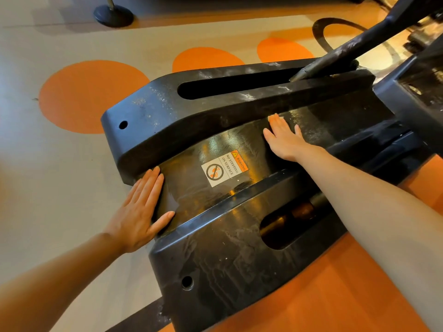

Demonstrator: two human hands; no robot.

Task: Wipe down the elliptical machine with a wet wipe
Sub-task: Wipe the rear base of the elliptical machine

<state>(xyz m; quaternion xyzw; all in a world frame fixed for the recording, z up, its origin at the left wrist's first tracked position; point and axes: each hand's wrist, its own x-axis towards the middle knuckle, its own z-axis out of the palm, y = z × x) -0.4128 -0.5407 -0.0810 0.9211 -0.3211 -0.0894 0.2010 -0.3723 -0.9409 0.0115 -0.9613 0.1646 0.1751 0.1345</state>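
elliptical machine (215, 111) base, one black shroud with two slotted rails; left hand (141, 209) flat on its near edge, right hand (285, 137) pressing a barely visible wipe (275, 116), fingers straight.

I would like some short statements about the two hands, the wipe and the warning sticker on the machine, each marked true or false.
1. The left hand lies flat, fingers straight, at the near end of the machine's middle panel. True.
2. The right hand is curled into a fist around a spray bottle. False: its fingers are straight and press on the panel; a bit of white wipe shows at the fingertips.
3. The sticker lies between the two hands. True.
4. The sticker reads "NO STEPPING ON SURFACE". True.
5. The left hand covers the sticker. False: the sticker is in full view, apart from both hands.
6. The floor is plain grey. False: it has orange circles.
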